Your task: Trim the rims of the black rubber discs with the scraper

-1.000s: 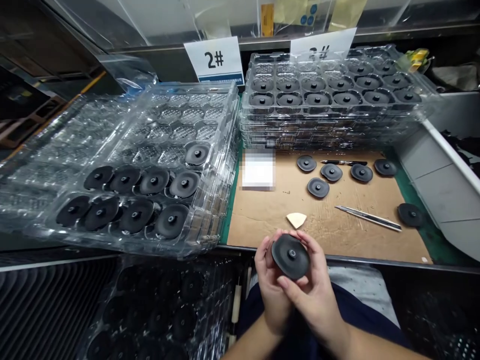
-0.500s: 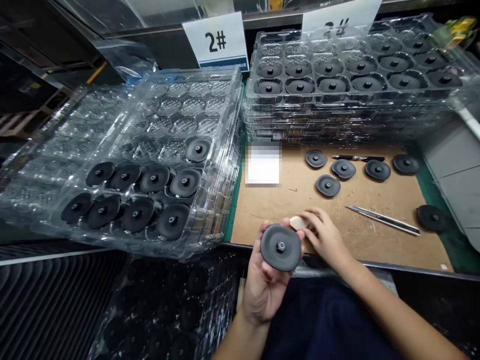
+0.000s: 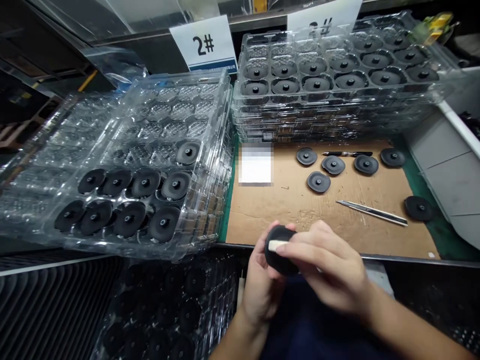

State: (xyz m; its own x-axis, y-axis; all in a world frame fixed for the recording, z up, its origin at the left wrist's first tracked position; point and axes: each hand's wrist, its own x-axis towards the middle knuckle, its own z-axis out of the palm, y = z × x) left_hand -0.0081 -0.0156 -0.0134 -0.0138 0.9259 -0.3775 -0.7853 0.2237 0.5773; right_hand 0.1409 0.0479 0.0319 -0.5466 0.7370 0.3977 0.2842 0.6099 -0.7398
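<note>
My left hand point(image 3: 260, 287) cradles a black rubber diaphragm disc point(image 3: 280, 257) at the table's front edge, its face turned partly away. My right hand point(image 3: 324, 265) is over the disc and pinches a small cream wedge point(image 3: 275, 245), probably fine abrasive or felt, against its rim. The fingers hide much of the disc. Several matching discs point(image 3: 318, 182) lie on the brown cardboard sheet point(image 3: 285, 220) beyond my hands.
Transparent plastic trays point(image 3: 157, 200) holding black discs are stacked at left, and another stack point(image 3: 330, 100) stands at the back. A utility knife point(image 3: 371, 212) and a black pen point(image 3: 347, 153) lie on the cardboard. A white "2#" card point(image 3: 202, 44) stands behind, with more trays below the bench.
My right hand has lifted the cream wedge from the cardboard and brought it to the disc's rim. The disc has turned edge-on in my left hand.
</note>
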